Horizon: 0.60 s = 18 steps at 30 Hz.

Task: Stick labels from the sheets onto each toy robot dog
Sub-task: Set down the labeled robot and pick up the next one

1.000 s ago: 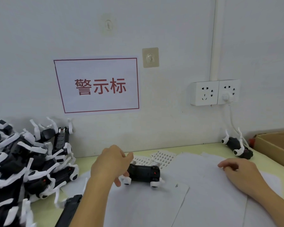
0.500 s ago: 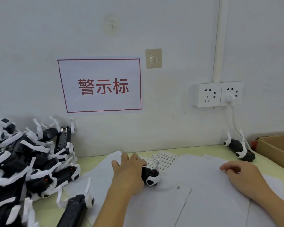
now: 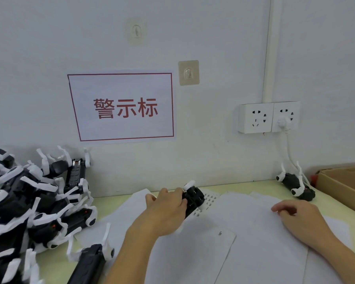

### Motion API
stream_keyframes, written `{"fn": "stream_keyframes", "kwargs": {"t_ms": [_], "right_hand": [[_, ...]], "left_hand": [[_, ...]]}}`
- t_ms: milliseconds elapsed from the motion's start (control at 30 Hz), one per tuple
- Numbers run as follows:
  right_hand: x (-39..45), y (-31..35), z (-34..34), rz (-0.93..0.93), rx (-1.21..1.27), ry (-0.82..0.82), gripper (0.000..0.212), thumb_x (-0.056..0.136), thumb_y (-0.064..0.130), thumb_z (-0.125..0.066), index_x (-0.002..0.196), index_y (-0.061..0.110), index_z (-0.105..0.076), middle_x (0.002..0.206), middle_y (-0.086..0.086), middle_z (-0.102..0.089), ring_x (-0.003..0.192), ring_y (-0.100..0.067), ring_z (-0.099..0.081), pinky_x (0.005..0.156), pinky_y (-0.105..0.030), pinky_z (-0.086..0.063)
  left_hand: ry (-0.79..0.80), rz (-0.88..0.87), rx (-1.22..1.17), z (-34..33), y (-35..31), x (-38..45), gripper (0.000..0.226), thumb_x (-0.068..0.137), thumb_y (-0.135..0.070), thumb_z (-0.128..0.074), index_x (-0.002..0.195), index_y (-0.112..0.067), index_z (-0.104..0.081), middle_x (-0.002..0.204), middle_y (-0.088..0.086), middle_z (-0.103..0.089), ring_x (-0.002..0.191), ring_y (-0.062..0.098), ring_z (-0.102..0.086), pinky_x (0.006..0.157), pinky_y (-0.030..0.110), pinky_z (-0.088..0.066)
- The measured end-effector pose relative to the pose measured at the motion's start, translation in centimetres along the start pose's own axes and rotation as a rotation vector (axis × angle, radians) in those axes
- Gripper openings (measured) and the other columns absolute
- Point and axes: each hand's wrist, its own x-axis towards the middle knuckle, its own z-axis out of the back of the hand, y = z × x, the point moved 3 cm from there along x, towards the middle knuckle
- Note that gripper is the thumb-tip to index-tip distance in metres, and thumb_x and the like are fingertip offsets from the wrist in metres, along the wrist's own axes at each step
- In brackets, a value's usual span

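Black plastic with white legs: a small toy robot dog (image 3: 193, 198) sits gripped in the left hand (image 3: 166, 210), whose fingers curl round its body. The dog is tilted, one white leg pointing up, and it is held over a sheet of small printed labels (image 3: 210, 199) that lies near the back of the pale green surface (image 3: 234, 184). The right hand (image 3: 299, 219) rests palm down on a spread of large white paper sheets (image 3: 252, 226), fingers loosely curved and grasping nothing.

At the left edge, a heap of black and white toy robot dogs (image 3: 29, 201) is piled against the wall. One more black toy dog (image 3: 89, 263) lies on the surface just in front of the heap, beside the left forearm. Another single black and white toy dog (image 3: 295, 186) lies at the back right, near the wall, with a brown cardboard box (image 3: 344, 185) just beside it at the right edge.

On the white wall hangs a white paper sign with a red border and red Chinese characters (image 3: 123, 107). To its right is a beige adhesive wall hook (image 3: 189, 72). Further right, a double white wall socket (image 3: 268, 117) has a white plug and cord (image 3: 285, 128) running down from it.
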Motion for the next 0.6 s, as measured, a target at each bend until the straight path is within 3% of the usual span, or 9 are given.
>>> {"fn": "stream_keyframes", "kwargs": {"t_ms": [100, 233, 300, 400, 467, 533, 600], "right_hand": [[0.0, 0.0, 0.0, -0.002, -0.001, 0.005, 0.036, 0.088, -0.003, -0.059, 0.074, 0.025, -0.076, 0.092, 0.008, -0.073, 0.089, -0.011, -0.063, 0.084, -0.029, -0.045], [0.0, 0.1, 0.0, 0.0, -0.005, 0.008, 0.036, 0.087, -0.003, -0.058, 0.073, 0.026, -0.076, 0.09, 0.01, -0.072, 0.087, -0.008, -0.062, 0.08, -0.027, -0.044], [0.0, 0.1, 0.0, -0.001, -0.006, 0.009, 0.037, 0.087, -0.003, -0.058, 0.073, 0.026, -0.075, 0.089, 0.011, -0.072, 0.085, -0.007, -0.062, 0.079, -0.026, -0.043], [0.0, -0.1, 0.0, -0.01, 0.003, -0.002, 0.037, 0.086, -0.003, -0.059, 0.071, 0.027, -0.075, 0.088, 0.012, -0.073, 0.083, -0.008, -0.064, 0.077, -0.027, -0.045], [0.0, -0.1, -0.1, -0.007, -0.003, -0.001, 0.038, 0.086, -0.003, -0.059, 0.071, 0.028, -0.075, 0.088, 0.012, -0.073, 0.083, -0.008, -0.064, 0.077, -0.027, -0.045], [0.1, -0.1, -0.1, -0.002, -0.004, 0.0, 0.038, 0.086, -0.003, -0.059, 0.071, 0.027, -0.075, 0.088, 0.013, -0.072, 0.085, -0.007, -0.064, 0.079, -0.027, -0.045], [0.1, -0.2, -0.1, -0.001, 0.003, -0.008, 0.037, 0.086, -0.004, -0.058, 0.072, 0.026, -0.075, 0.088, 0.012, -0.072, 0.085, -0.006, -0.063, 0.079, -0.025, -0.044]], "left_hand": [[-0.04, 0.006, -0.039, 0.4, -0.1, 0.1, 0.033, 0.108, -0.026, -0.02, 0.08, -0.028, -0.039, 0.087, -0.004, -0.041, 0.088, 0.01, -0.033, 0.09, 0.035, -0.024], [-0.066, 0.011, -0.025, 0.9, 0.3, 0.4, 0.041, 0.106, -0.027, -0.029, 0.07, -0.035, -0.045, 0.089, -0.004, -0.051, 0.104, 0.019, -0.041, 0.088, 0.035, -0.023], [-0.093, 0.024, 0.072, 0.7, 0.5, 0.3, 0.037, 0.106, -0.03, -0.031, 0.081, -0.041, -0.057, 0.097, -0.006, -0.057, 0.108, 0.019, -0.042, 0.087, 0.036, -0.023], [-0.371, 0.046, 0.199, 0.6, 0.2, 0.3, 0.03, 0.105, -0.038, -0.036, 0.127, -0.04, -0.057, 0.115, -0.012, -0.06, 0.115, 0.015, -0.045, 0.091, 0.035, -0.025], [-0.47, 0.023, 0.135, 0.5, -0.1, 0.4, 0.031, 0.103, -0.045, -0.039, 0.127, -0.039, -0.057, 0.116, -0.014, -0.061, 0.114, 0.014, -0.049, 0.093, 0.033, -0.028], [-0.408, -0.006, 0.087, -0.1, -0.2, 0.6, 0.025, 0.099, -0.048, -0.044, 0.117, -0.037, -0.057, 0.108, -0.012, -0.059, 0.109, 0.017, -0.052, 0.09, 0.034, -0.034], [-0.341, -0.017, 0.153, -0.7, 0.0, 0.6, 0.027, 0.097, -0.038, -0.049, 0.124, -0.035, -0.048, 0.112, -0.011, -0.054, 0.108, 0.019, -0.05, 0.09, 0.036, -0.036]]}}
